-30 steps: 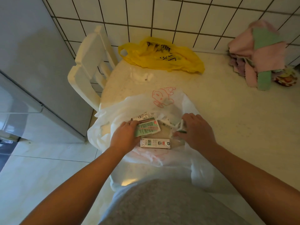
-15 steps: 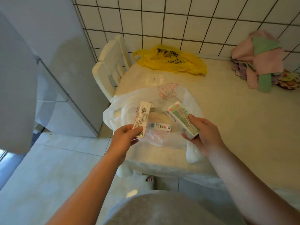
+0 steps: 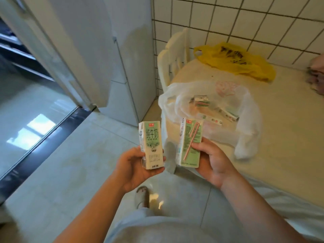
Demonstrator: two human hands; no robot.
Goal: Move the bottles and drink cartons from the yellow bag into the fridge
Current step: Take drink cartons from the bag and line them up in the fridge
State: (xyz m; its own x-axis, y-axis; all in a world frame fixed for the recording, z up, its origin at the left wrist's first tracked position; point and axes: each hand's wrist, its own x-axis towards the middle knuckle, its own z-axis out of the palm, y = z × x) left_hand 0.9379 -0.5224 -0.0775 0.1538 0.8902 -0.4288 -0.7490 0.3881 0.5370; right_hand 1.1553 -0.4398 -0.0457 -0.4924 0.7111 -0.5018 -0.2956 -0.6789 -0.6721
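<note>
Green-and-white, gripping one milk carton [image 3: 152,144] upright in left hand [image 3: 135,169], second carton [image 3: 190,142] in right hand [image 3: 212,162], just off the table [image 3: 289,137]; mid-carry, next likely reaching left for the fridge [image 3: 98,50].

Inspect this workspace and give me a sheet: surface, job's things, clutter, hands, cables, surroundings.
Surface: pale table, two bags lying on it.
Job's things: yellow bag crumpled by the wall, contents not visible; white bag open, more cartons inside; fridge left of the table, door apparently open.
Clutter: pink cloths at the table's right edge.
Hands: left hand grips a milk carton upright; right hand grips a second carton, straw side showing.
Cables: nothing seen.
Surroundings: white chair between fridge and table; tiled wall; tiled floor.
</note>
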